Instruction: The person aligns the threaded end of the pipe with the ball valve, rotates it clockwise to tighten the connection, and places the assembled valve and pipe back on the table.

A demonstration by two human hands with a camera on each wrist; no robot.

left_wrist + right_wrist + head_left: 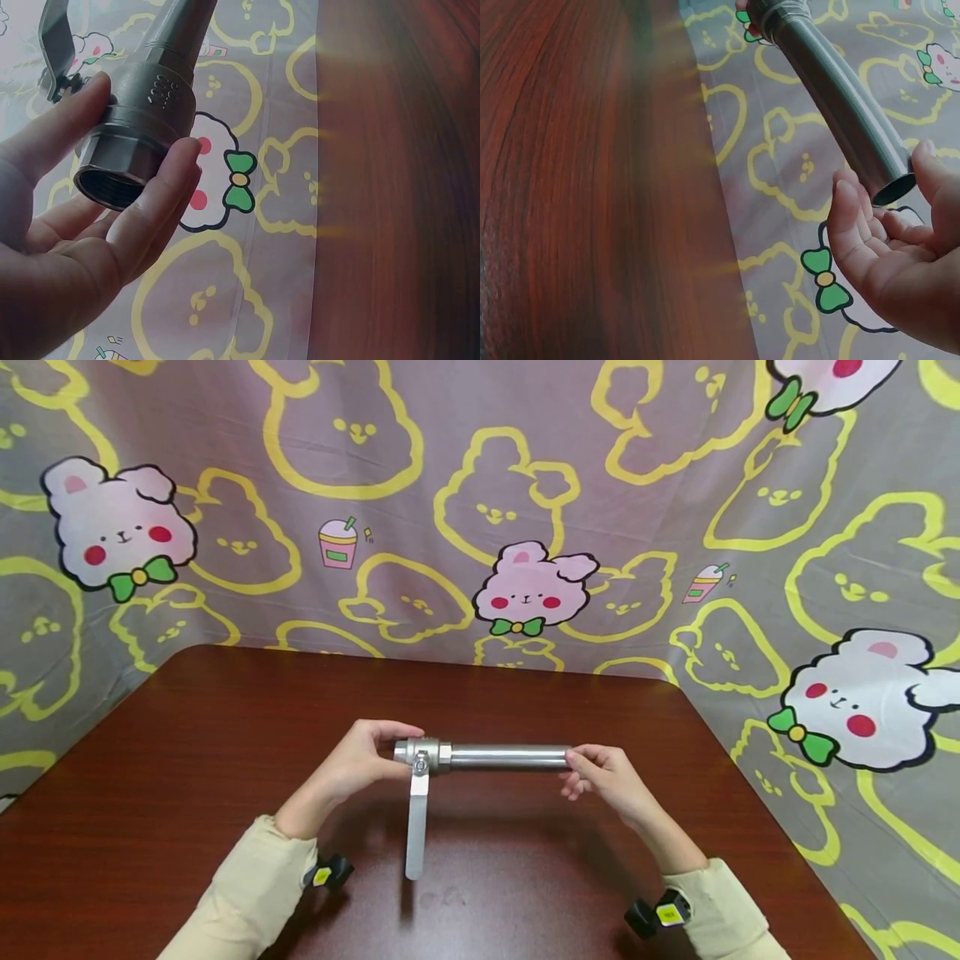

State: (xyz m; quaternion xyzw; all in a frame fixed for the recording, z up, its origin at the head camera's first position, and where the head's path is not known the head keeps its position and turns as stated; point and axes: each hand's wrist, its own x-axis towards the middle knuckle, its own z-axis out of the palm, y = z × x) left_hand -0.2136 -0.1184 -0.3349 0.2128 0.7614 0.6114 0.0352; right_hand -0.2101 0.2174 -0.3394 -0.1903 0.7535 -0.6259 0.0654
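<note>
I hold the metal ball valve (422,755) level above the wooden table (187,760), with a steel pipe (510,756) running out of it to my right. My left hand (360,768) curls round the valve's open threaded end: thumb on top, fingers (161,187) wrapped underneath, a firm grip on the hexagonal collar. My right hand (611,777) takes the pipe's far end, away from the valve, lightly between thumb and fingertips (847,217), the palm not closed around it. The valve's flat lever handle (417,827) hangs straight down from the valve body towards me, its tip close to the table; I cannot tell whether it touches.

The work in hand looks to me like turning the pipe in the valve's thread. To do it well, I judge that my left hand should stay fixed on the collar's flats so the valve cannot spin, and keep clear of the lever. My right would do better sliding along the pipe towards the valve and closing fully, since a fingertip pinch on smooth steel will likely slip. Keeping pipe and valve in one straight line should spare the thread from binding.
</note>
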